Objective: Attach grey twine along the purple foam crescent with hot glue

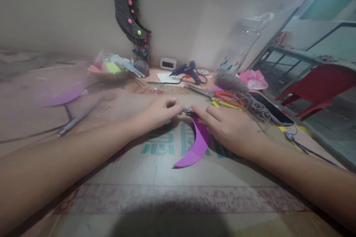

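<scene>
- Two hands: left hand pinched shut on the purple crescent at its far tip; right hand lies over it, grip unclear.
- Likely light, thin, floppy; pinch its edge.

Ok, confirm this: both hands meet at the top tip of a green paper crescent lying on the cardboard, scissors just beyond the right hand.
Wrong colour: the paper crescent is purple, not green, as the head view shows. The rest stands: left hand and right hand meet at its top tip on the cardboard, scissors just beyond the right hand.
</scene>
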Demonstrator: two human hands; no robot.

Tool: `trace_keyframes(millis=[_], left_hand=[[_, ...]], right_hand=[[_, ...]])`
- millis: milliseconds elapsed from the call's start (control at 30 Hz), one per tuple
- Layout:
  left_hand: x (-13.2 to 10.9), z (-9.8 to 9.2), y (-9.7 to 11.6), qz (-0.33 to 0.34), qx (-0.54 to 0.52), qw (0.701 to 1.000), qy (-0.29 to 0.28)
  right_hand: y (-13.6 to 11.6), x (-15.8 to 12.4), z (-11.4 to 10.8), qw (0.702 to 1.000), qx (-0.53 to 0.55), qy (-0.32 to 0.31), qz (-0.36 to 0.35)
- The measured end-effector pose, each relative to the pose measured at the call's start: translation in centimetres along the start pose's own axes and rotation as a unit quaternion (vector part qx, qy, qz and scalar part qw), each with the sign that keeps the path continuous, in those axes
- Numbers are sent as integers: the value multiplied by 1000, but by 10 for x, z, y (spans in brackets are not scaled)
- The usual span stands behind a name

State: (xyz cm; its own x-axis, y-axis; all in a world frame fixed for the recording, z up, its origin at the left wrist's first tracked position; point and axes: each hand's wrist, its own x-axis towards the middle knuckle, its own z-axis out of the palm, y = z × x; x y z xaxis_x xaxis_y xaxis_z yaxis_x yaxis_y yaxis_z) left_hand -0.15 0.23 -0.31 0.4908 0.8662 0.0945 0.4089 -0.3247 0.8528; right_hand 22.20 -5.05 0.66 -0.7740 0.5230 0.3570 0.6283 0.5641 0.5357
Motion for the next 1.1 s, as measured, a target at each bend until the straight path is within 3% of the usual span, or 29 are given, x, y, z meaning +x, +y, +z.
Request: trace_keyframes(millis=[267, 533, 800, 1100], left_hand=[[-1, 0, 2, -24, -11, 1000, -7], [-1, 0, 0, -8, -2, 1000, -11], [-1, 0, 0, -14, 2, 1000, -10], [0, -1, 0, 21, -4, 1000, -12]], right_hand=[[-1, 1, -2, 1000, -20, -10, -10], [-2, 2, -4, 999, -29, -13, -10], [-1, 1, -5, 1000, 11, -11, -10], [2, -3, 8, 998, 36, 37, 48]])
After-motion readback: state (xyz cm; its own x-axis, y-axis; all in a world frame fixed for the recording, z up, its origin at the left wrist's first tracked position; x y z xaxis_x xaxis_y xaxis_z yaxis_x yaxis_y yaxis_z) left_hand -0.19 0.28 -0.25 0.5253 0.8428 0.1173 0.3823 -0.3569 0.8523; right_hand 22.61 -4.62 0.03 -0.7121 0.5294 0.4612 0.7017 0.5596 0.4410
